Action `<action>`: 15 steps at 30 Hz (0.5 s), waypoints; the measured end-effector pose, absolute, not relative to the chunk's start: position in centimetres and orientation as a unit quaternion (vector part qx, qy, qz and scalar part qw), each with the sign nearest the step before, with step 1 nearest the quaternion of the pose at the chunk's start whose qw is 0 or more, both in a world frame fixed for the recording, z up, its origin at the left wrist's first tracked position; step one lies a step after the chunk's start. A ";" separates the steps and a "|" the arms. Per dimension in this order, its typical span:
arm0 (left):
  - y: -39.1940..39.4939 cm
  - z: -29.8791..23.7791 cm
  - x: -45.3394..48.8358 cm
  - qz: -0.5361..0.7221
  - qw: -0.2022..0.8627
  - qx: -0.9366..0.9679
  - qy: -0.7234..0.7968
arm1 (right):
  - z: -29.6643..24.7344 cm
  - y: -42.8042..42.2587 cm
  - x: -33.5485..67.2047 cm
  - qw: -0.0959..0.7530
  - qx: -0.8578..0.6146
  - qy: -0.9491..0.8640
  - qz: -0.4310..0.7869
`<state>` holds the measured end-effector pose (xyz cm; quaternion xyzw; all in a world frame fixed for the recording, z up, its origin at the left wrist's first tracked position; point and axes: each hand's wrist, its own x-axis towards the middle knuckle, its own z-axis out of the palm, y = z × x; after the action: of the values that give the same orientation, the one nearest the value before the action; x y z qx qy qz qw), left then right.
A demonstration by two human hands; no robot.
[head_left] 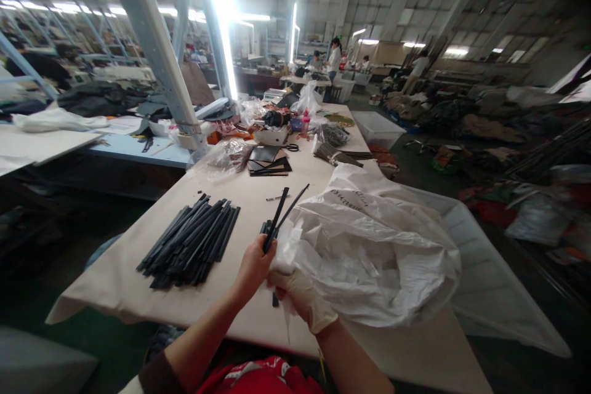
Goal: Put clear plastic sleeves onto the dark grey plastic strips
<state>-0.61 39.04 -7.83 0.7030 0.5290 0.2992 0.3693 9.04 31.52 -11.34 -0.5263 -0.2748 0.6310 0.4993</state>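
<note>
My left hand [257,266], bare, is closed around a few flat black strips [277,215] that fan apart at their upper ends. Close beside it, my right hand [302,295] wears a pale glove, its fingers curled; what they grip is hidden. Below the hands a dark strip end [275,300] shows. A large white plastic sack [369,240] lies crumpled against the right hand, handwriting on its upper part. Left of my hands, a thick pile of similar black strips [189,243] rests on the cloth-covered table [120,283]. More dark strips show partly behind my left hand.
Further up the table are flat dark pieces [268,161], scissors [290,147], a clear plastic bag [226,159] and a pink bottle [305,124]. A translucent bin [489,271] stands off the right edge. A metal post [157,43] rises at left. People work in the background.
</note>
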 end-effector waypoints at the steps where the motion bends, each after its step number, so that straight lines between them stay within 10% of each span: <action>1: 39.1 -7.7 -0.9 0.297 0.399 0.695 0.520 | -11.3 31.8 9.2 0.517 -0.522 -0.248 0.632; 8: 36.2 -7.0 -5.7 0.215 0.646 0.568 0.462 | -12.3 35.0 13.6 0.650 -0.396 -0.038 0.648; 15: 32.7 -8.9 -7.5 0.159 0.670 0.558 0.463 | -11.0 37.0 13.7 0.710 -0.394 -0.001 0.584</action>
<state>-7.47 32.74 -8.88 0.5579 0.4627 0.1594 0.6702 13.70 36.99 -11.00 -0.3938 -0.0011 0.5837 0.7101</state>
